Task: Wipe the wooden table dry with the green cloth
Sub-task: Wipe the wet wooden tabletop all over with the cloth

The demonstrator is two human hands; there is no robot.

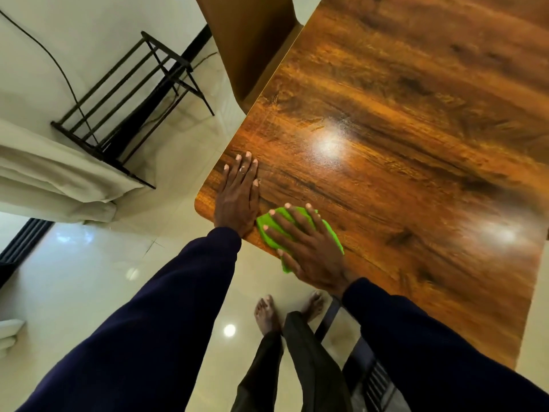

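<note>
Green cloth [300, 233]: lay bunched at the near corner edge of the wooden table [401, 129], pinned under the right hand [309, 248], whose fingers were spread flat across it. Left hand [237, 197]: rested palm down on the tabletop just beside the cloth, fingers straight and together. Black metal rack [124, 96]: stood on the pale floor, well apart.

A black metal rack [124, 96] stands on the tiled floor [89, 278].
</note>
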